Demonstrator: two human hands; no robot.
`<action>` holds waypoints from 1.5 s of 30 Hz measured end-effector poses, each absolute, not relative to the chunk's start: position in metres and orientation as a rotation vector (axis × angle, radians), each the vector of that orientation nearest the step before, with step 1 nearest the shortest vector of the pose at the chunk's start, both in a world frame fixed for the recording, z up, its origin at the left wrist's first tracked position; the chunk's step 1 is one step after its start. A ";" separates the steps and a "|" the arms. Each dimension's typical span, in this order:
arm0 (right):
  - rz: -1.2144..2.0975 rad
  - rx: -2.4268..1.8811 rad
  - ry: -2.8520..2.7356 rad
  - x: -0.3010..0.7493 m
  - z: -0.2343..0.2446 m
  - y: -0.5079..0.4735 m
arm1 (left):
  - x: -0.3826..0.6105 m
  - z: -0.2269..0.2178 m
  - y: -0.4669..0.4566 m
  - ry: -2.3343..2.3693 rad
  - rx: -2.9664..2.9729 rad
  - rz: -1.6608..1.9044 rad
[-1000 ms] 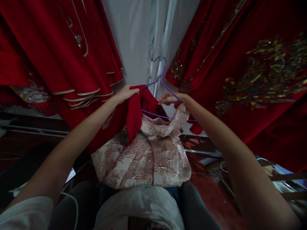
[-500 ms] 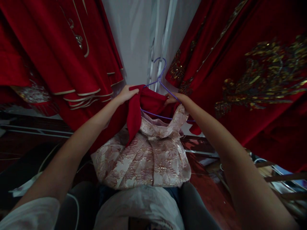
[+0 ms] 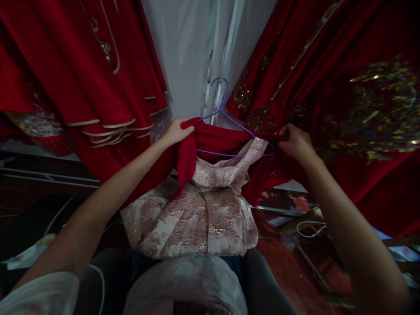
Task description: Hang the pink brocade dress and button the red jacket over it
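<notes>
Big red garments [image 3: 62, 61] are hanging on my L & red drapery [image 3: 364, 39] on my R, its gold sequins [image 3: 390, 100] prob. liable to snag things; both are crowding my sides. Btwn them, a pink-gold brocade dress [image 3: 197, 223] is lying in front of me; looks stiffish, prob. light. Its strap [image 3: 258, 148], a good hold pt, is going over the R end of a hanger. Red cloth [image 3: 187, 159] is stretching btwn my hands across that hanger, one flap hanging over the brocade; looks soft, floppy, prob. light, best gripped at the top edge. The hanger [image 3: 221, 107], thin purple wire, is sitting in the way mid-cloth; can't tell if its hook's catching anything. My L hand [image 3: 177, 132] is pinching the cloth's top edge; my R hand [image 3: 297, 141] is clamping its other end, thumb to fingers. White cord [image 3: 310, 236] is looping lower R, apart from the cloth.
</notes>
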State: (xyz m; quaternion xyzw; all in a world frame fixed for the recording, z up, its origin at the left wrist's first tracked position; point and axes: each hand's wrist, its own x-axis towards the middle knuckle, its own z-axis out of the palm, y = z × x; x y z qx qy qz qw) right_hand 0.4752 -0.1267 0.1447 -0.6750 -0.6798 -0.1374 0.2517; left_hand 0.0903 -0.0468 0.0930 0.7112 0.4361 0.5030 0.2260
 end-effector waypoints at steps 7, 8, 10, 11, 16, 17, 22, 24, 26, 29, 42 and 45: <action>-0.139 -1.526 -2.056 0.433 0.130 -0.164 | 0.091 0.092 -0.057 1.207 2.015 1.409; -0.003 -1.485 -2.106 0.425 0.125 -0.157 | 0.091 0.091 -0.057 1.206 2.022 1.412; 0.298 -1.412 -2.064 0.408 0.115 -0.139 | 0.092 0.089 -0.058 1.199 2.063 1.421; 0.473 -1.371 -1.968 0.396 0.112 -0.129 | 0.093 0.088 -0.058 1.196 2.093 1.424; 0.995 -1.021 -1.683 0.319 0.104 -0.102 | 0.093 0.085 -0.062 1.254 2.206 1.402; 1.032 -0.958 -1.699 0.305 0.103 -0.101 | 0.091 0.086 -0.063 1.263 2.227 1.385; 1.080 -0.930 -1.751 0.283 0.098 -0.103 | 0.083 0.097 -0.071 1.418 2.401 1.186; 1.101 -0.960 -1.753 0.290 0.096 -0.104 | 0.091 0.096 -0.082 1.629 2.473 1.068; 1.111 -0.980 -1.763 0.298 0.095 -0.106 | 0.107 0.088 -0.099 1.817 2.535 0.911; 1.101 -0.983 -1.780 0.304 0.094 -0.109 | 0.133 0.066 -0.126 1.849 2.631 0.619; 1.168 -0.867 -1.753 0.310 0.088 -0.121 | 0.142 0.053 -0.117 0.909 2.186 1.441; 1.176 -0.816 -1.670 0.311 0.083 -0.126 | 0.148 0.048 -0.117 0.933 1.947 1.513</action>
